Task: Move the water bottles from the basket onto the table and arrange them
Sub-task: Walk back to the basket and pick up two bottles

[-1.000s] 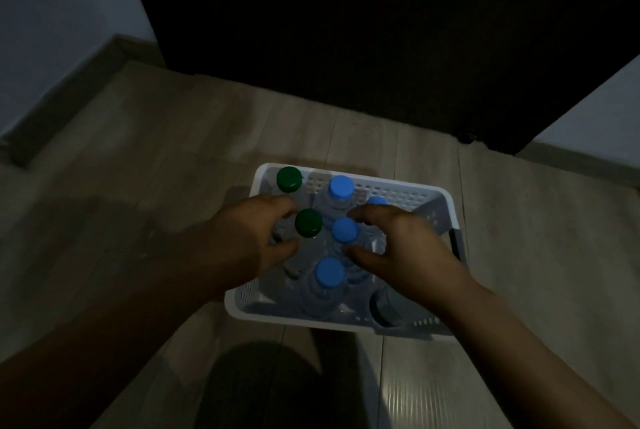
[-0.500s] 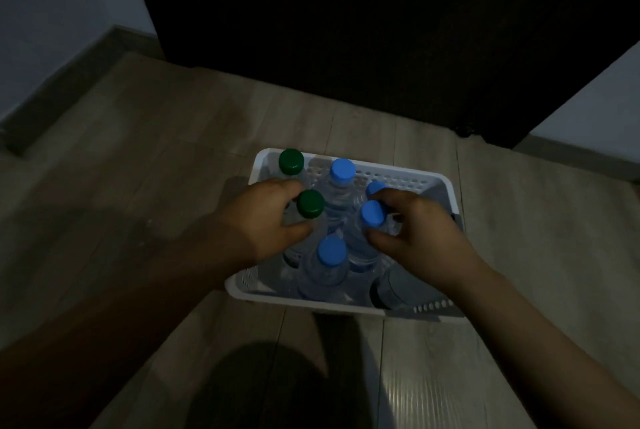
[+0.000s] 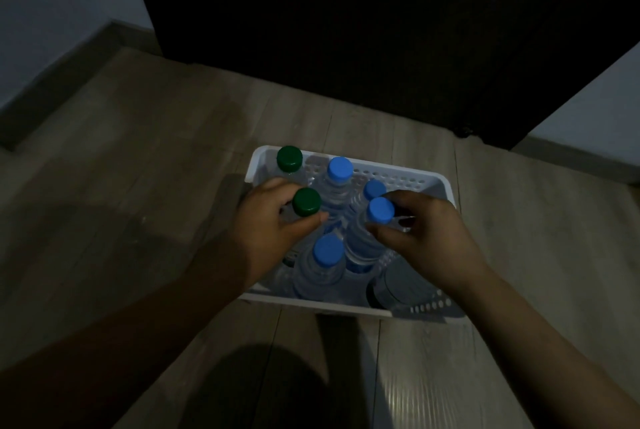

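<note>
You've lifted both bottles slightly.
Your left hand pinches the green-capped bottle; your right hand, the blue-capped bottle at its three o'clock.

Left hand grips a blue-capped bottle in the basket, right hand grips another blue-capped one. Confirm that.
Wrong. In the head view the left hand grips a green-capped bottle in the basket; the right hand does grip a blue-capped bottle.

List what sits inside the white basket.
Six upright bottles in the basket: two green caps, four blue. The left hand grips a green-capped bottle, right hand a blue-capped bottle. Hands and bottles hide most of its bottom.
</note>
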A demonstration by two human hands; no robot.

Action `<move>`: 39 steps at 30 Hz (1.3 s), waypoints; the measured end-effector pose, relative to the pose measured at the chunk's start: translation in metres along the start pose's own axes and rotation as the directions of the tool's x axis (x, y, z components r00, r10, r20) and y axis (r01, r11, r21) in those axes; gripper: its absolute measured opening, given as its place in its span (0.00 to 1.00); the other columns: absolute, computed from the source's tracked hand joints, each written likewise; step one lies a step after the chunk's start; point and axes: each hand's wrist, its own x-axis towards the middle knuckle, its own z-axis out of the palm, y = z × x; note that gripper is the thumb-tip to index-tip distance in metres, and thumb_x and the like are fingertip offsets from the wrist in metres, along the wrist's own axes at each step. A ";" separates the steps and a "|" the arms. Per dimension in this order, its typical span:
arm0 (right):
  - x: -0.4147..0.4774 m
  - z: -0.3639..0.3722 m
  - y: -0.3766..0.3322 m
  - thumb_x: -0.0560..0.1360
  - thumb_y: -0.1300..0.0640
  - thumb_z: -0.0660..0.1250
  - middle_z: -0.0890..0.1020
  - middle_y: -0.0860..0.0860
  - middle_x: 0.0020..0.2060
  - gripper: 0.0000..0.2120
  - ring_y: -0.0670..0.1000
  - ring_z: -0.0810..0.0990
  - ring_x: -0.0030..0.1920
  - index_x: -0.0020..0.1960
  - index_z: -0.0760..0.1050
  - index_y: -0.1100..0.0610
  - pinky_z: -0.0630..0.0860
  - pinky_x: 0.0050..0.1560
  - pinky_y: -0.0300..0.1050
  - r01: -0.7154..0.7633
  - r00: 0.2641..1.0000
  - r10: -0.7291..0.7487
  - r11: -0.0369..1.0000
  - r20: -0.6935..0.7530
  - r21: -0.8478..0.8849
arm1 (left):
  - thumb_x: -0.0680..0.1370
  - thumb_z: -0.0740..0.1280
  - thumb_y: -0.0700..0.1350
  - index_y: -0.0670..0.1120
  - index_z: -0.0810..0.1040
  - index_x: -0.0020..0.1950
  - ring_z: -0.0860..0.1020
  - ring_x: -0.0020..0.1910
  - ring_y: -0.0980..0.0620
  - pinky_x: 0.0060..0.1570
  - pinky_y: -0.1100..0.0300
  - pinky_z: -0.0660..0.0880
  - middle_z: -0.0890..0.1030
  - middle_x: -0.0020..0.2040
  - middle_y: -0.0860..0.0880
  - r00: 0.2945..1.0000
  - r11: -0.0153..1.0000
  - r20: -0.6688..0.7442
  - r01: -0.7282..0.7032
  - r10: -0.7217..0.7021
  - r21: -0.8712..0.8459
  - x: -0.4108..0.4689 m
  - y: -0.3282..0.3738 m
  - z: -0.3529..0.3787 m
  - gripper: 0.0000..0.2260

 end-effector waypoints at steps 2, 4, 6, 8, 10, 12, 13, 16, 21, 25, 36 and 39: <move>-0.001 -0.001 0.001 0.71 0.50 0.72 0.82 0.45 0.53 0.17 0.42 0.79 0.51 0.59 0.78 0.51 0.78 0.52 0.42 -0.002 1.000 0.002 1.000 -0.013 -0.018 | 0.72 0.72 0.50 0.51 0.78 0.42 0.74 0.42 0.63 0.43 0.72 0.69 0.75 0.40 0.60 1.000 1.000 -0.001 -0.009 0.009 -0.009 0.000 -0.001 0.000 0.06; -0.002 -0.002 0.002 0.71 0.50 0.72 0.82 0.45 0.53 0.17 0.42 0.79 0.51 0.59 0.78 0.51 0.78 0.52 0.42 -0.012 1.000 0.012 0.999 -0.026 -0.030 | 0.71 0.73 0.48 0.48 0.79 0.43 0.75 0.42 0.61 0.44 0.66 0.71 0.75 0.41 0.58 1.000 0.999 -0.022 -0.015 0.014 -0.035 0.000 0.000 -0.001 0.06; -0.003 -0.002 0.002 0.71 0.49 0.72 0.83 0.44 0.53 0.17 0.41 0.79 0.50 0.58 0.78 0.51 0.78 0.52 0.42 -0.010 0.999 0.009 0.999 -0.043 -0.040 | 0.71 0.73 0.49 0.48 0.79 0.43 0.75 0.42 0.60 0.45 0.62 0.74 0.75 0.42 0.57 0.998 0.998 -0.051 -0.024 0.021 -0.057 0.000 0.002 -0.004 0.07; -0.004 -0.003 0.001 0.71 0.50 0.72 0.83 0.44 0.52 0.16 0.40 0.79 0.49 0.57 0.78 0.50 0.78 0.50 0.39 -0.002 0.998 0.000 0.999 -0.069 -0.034 | 0.71 0.72 0.50 0.50 0.78 0.43 0.75 0.44 0.57 0.47 0.57 0.75 0.75 0.43 0.57 0.998 0.997 -0.058 -0.039 0.035 -0.066 0.003 0.007 -0.008 0.06; -0.005 -0.005 -0.001 0.71 0.50 0.72 0.83 0.43 0.52 0.16 0.39 0.79 0.49 0.57 0.79 0.50 0.78 0.49 0.38 0.007 0.996 -0.008 1.000 -0.089 -0.008 | 0.71 0.72 0.50 0.50 0.78 0.42 0.75 0.45 0.54 0.48 0.52 0.76 0.75 0.43 0.55 0.996 0.997 -0.075 -0.050 0.046 -0.059 0.006 0.013 -0.012 0.06; -0.005 -0.009 -0.005 0.71 0.50 0.72 0.83 0.42 0.51 0.15 0.39 0.80 0.49 0.57 0.79 0.50 0.79 0.50 0.42 0.013 0.994 -0.011 1.000 -0.109 0.023 | 0.71 0.73 0.50 0.48 0.79 0.43 0.76 0.46 0.53 0.48 0.49 0.76 0.76 0.43 0.52 0.994 0.997 -0.096 -0.064 0.060 -0.041 0.008 0.020 -0.016 0.07; -0.005 -0.012 -0.008 0.71 0.50 0.72 0.83 0.42 0.50 0.15 0.39 0.80 0.49 0.57 0.79 0.50 0.80 0.50 0.43 0.017 0.993 -0.011 0.999 -0.120 0.045 | 0.71 0.73 0.51 0.48 0.79 0.43 0.76 0.46 0.52 0.48 0.49 0.76 0.77 0.44 0.51 0.993 0.997 -0.092 -0.073 0.070 -0.028 0.008 0.024 -0.018 0.08; -0.005 -0.022 -0.019 0.70 0.48 0.70 0.82 0.39 0.46 0.12 0.38 0.80 0.49 0.53 0.78 0.46 0.79 0.49 0.39 0.062 0.988 -0.044 0.992 -0.150 0.112 | 0.70 0.73 0.54 0.51 0.79 0.44 0.77 0.47 0.54 0.48 0.57 0.76 0.77 0.45 0.51 0.995 0.997 -0.071 -0.073 0.070 -0.039 0.009 0.035 -0.026 0.09; -0.005 -0.044 -0.040 0.69 0.45 0.67 0.80 0.36 0.48 0.11 0.38 0.79 0.51 0.51 0.74 0.39 0.78 0.54 0.41 0.121 0.977 -0.092 0.982 -0.191 0.146 | 0.67 0.71 0.55 0.50 0.80 0.44 0.78 0.47 0.55 0.48 0.61 0.75 0.79 0.44 0.53 0.993 0.976 -0.113 -0.041 0.018 -0.212 0.011 0.062 -0.037 0.11; 0.000 -0.065 -0.057 0.70 0.46 0.69 0.82 0.38 0.47 0.11 0.38 0.80 0.50 0.52 0.76 0.42 0.79 0.53 0.41 0.170 0.956 -0.105 0.959 -0.274 0.225 | 0.68 0.71 0.55 0.48 0.80 0.48 0.81 0.46 0.55 0.44 0.64 0.80 0.83 0.46 0.49 0.993 0.946 -0.109 -0.068 0.035 -0.317 0.017 0.087 -0.049 0.14; 0.029 -0.127 -0.114 0.75 0.48 0.66 0.81 0.41 0.43 0.09 0.42 0.81 0.45 0.53 0.76 0.49 0.76 0.43 0.32 0.392 0.793 -0.069 0.818 -0.605 0.421 | 0.74 0.66 0.55 0.38 0.77 0.50 0.78 0.40 0.56 0.39 0.72 0.73 0.79 0.43 0.43 0.959 0.918 -0.215 -0.246 0.185 -0.310 0.059 0.169 -0.085 0.19; 0.047 -0.151 -0.138 0.77 0.48 0.61 0.79 0.44 0.44 0.09 0.45 0.80 0.45 0.54 0.74 0.49 0.77 0.44 0.37 0.434 0.736 -0.067 0.810 -0.674 0.394 | 0.73 0.63 0.58 0.43 0.77 0.47 0.80 0.41 0.59 0.40 0.71 0.74 0.81 0.41 0.52 0.945 0.917 -0.258 -0.274 0.201 -0.289 0.079 0.199 -0.101 0.18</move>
